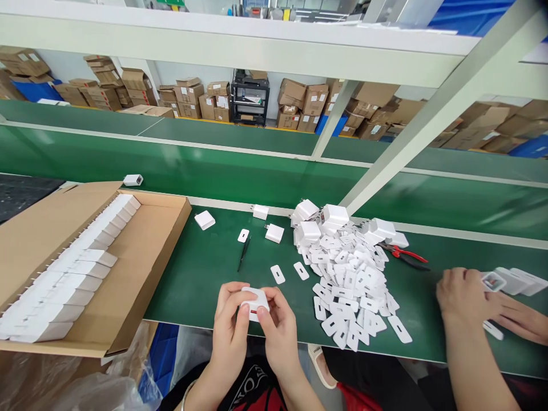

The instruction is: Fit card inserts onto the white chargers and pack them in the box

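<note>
Between my two hands is a white charger (256, 299), its end with a small red slot turned toward me. My left hand (231, 317) grips its left side, thumb near the slot. On the other side my right hand (278, 328) closes around it, thumb pressed at the slotted face. Just beyond lie two loose white slotted cover plates, one plate (277, 274) near my fingers and another plate (301, 271) to its right. A big pile of such plates (349, 279) spreads to the right, with several white chargers (334, 216) at its back.
An open cardboard box (141, 274) at left holds a row of chargers. Tweezers (244, 253) and red-handled pliers (402, 253) lie on the green table. At right, a co-worker's hands (464, 297) handle white casings (520, 281). A slanted metal post (411, 134) rises behind the pile.
</note>
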Demonstrator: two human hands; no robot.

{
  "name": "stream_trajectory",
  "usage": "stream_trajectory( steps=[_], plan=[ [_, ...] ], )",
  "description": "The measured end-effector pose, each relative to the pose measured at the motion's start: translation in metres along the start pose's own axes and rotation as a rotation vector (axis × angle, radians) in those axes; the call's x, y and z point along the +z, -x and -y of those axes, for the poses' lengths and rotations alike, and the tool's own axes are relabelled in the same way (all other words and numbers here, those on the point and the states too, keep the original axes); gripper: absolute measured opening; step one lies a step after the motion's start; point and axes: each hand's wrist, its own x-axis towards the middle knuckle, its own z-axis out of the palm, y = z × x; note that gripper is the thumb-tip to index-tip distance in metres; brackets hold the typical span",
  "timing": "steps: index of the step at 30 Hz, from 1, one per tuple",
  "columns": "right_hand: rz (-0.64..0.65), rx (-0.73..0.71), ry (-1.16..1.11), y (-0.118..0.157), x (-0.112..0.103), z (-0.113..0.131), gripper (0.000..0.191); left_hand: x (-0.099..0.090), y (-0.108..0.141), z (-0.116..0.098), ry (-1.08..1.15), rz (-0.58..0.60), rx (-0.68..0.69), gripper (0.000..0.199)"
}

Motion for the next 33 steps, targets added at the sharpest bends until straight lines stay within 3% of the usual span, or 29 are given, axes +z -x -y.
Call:
stream_trajectory(
  steps=[5, 13, 17, 19, 21, 24, 26, 28, 30, 32, 33],
  plan=[
    [-0.002, 0.002, -0.005, -0.003, 0.000, 0.001, 0.027, 0.000, -0.001, 0.002, 0.010, -0.007, -0.030, 0.024],
    [0.182, 0.032, -0.031, -0.008, -0.005, -0.003, 0.028, -0.010, -0.001, 0.015, 0.087, 0.035, -0.042, 0.026],
    [0.109, -0.155, 0.181, -0.008, -0.011, -0.002, 0.033, -0.026, -0.006, 0.016, 0.224, 0.211, -0.113, 0.047],
    [0.111, -0.273, 0.357, -0.008, -0.012, -0.001, 0.044, -0.033, -0.008, 0.010, 0.118, 0.271, -0.137, 0.043],
    [0.134, -0.382, 0.471, -0.008, -0.011, 0.001, 0.050, -0.039, -0.010, 0.002, -0.067, 0.305, -0.127, 0.053],
    [0.225, -0.455, 0.555, -0.008, -0.005, 0.002, 0.055, -0.051, -0.017, -0.010, -0.273, 0.310, -0.096, 0.054],
    [0.315, -0.422, 0.599, -0.008, -0.003, 0.003, 0.064, -0.070, -0.030, -0.012, -0.339, 0.274, -0.088, 0.048],
    [0.343, -0.365, 0.635, -0.010, -0.005, 0.002, 0.073, -0.103, -0.051, -0.007, -0.390, 0.198, -0.103, 0.046],
    [0.259, -0.328, 0.677, -0.014, -0.013, -0.004, 0.068, -0.147, -0.081, 0.004, -0.496, 0.095, -0.115, 0.052],
    [0.105, -0.318, 0.763, -0.022, -0.025, -0.013, 0.053, -0.197, -0.114, 0.019, -0.757, -0.007, -0.112, 0.064],
    [0.025, -0.322, 0.823, -0.026, -0.032, -0.019, 0.047, -0.222, -0.128, 0.027, -0.912, -0.001, -0.112, 0.062]
  ],
)
